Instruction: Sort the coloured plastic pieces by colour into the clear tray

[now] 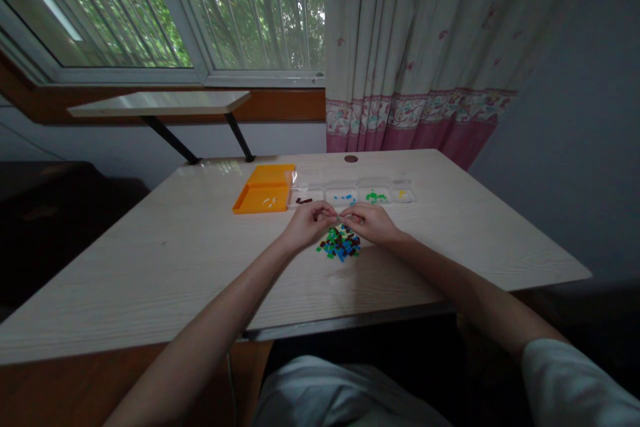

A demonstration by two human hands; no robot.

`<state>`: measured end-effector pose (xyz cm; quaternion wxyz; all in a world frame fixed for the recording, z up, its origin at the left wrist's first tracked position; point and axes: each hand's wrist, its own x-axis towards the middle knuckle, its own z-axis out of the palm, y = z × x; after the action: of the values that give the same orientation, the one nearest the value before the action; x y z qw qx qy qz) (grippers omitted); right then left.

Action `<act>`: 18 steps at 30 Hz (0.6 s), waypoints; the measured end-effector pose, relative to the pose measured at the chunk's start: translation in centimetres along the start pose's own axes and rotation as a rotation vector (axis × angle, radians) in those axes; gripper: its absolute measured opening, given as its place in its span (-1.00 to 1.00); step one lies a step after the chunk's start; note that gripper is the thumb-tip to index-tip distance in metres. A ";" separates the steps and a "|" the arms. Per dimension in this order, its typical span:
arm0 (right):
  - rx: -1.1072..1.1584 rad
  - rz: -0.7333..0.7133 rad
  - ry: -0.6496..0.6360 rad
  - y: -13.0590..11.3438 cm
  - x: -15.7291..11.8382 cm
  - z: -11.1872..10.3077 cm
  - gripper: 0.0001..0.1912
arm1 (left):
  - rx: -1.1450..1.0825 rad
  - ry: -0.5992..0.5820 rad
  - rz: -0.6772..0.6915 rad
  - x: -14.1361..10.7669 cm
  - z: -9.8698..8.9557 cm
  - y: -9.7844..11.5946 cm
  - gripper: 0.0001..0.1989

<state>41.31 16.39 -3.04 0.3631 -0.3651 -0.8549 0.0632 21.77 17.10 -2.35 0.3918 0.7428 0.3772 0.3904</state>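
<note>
My left hand (pixel 313 221) and my right hand (pixel 371 220) meet fingertip to fingertip, both pinched closed. Whatever sits between their fingers is too small to make out. Just below them on the table lies a pile of small plastic pieces (pixel 341 244) in green, blue, dark brown and some white. Behind the hands stands a row of clear compartments (pixel 345 190). They hold a few dark brown pieces (pixel 304 200), blue pieces (pixel 344 197), green pieces (pixel 376 197) and yellow pieces (pixel 401 194), sorted by colour.
An open orange case (pixel 260 188) with a few white pieces (pixel 270 201) in it adjoins the compartments on the left. The wooden table (pixel 210 267) has a dark round cap (pixel 351 159) near its back edge. A raised shelf (pixel 165 103) stands at the back left, below a window.
</note>
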 end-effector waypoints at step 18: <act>-0.044 0.009 0.231 0.0 0.2 -2.2 -0.79 | 0.460 -0.133 0.056 -0.6 -1.3 0.8 -0.85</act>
<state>42.71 16.19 -1.33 0.4509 -0.3816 -0.8069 0.0036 20.62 16.64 -1.36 0.2254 0.8467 0.4088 0.2554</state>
